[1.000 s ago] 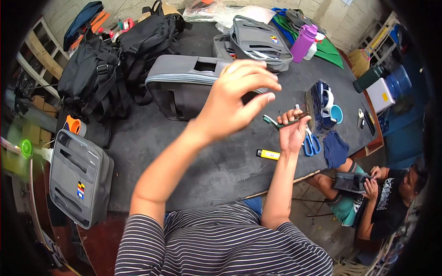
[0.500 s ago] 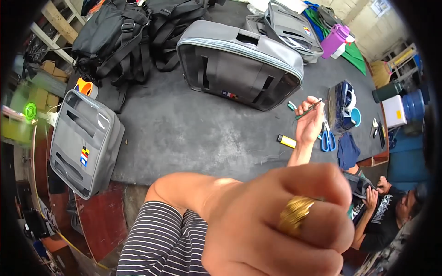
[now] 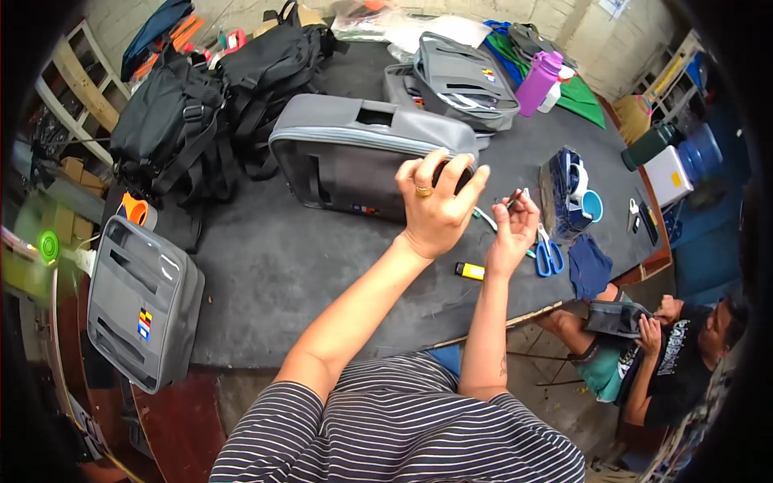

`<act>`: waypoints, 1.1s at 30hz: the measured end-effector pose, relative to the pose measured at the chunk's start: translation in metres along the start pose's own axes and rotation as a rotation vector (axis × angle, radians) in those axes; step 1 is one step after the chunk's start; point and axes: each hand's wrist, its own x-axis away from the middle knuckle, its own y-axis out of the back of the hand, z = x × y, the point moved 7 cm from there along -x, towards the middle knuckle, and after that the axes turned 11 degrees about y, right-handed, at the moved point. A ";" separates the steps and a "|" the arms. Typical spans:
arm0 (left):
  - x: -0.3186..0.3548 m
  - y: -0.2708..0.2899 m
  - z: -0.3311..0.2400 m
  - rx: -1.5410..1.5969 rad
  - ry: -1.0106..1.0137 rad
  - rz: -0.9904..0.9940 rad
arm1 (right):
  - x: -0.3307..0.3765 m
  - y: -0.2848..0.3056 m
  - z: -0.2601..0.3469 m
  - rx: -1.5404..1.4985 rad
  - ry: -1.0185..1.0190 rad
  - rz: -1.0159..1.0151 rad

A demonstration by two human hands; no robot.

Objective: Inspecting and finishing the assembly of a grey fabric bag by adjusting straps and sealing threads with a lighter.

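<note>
My left hand (image 3: 435, 201), with a gold ring, is raised in front of the right end of an upright grey bag (image 3: 362, 169) with a clear front panel. Its fingers curl around a round black object (image 3: 452, 175) whose kind I cannot make out. My right hand (image 3: 515, 229) is beside it, palm up, pinching a small, slim dark tool (image 3: 515, 196) between thumb and fingers. Near the right hand lie blue-handled scissors (image 3: 549, 258), a yellow and black stick-shaped item (image 3: 469, 271) and a thin white and green item (image 3: 485, 217), partly hidden.
Another grey bag (image 3: 133, 302) stands at the table's left edge. Black strapped bags (image 3: 173, 129) and more grey bags (image 3: 467, 80) are at the back. To the right are a purple bottle (image 3: 538, 84), a container with tape rolls (image 3: 564, 193) and dark blue cloth (image 3: 590, 266). A co-worker (image 3: 676, 354) sits lower right.
My left hand has moved from close before the camera out over the table, and the round black object now shows in it. The view has shifted; my right hand still holds the slim tool.
</note>
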 end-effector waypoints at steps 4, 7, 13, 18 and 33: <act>0.005 -0.004 0.007 0.104 -0.071 0.019 | 0.003 -0.009 0.005 0.142 0.100 0.077; 0.005 -0.005 0.011 0.100 -0.083 -0.002 | 0.006 -0.022 0.009 0.313 0.249 0.155; 0.004 -0.011 0.012 0.038 -0.028 0.006 | 0.008 -0.032 0.016 0.444 0.354 0.118; 0.002 -0.012 0.012 0.057 0.038 0.014 | 0.006 -0.028 0.015 0.411 0.324 0.050; 0.005 -0.011 0.009 0.075 0.130 0.061 | 0.005 -0.042 0.015 0.427 0.355 0.137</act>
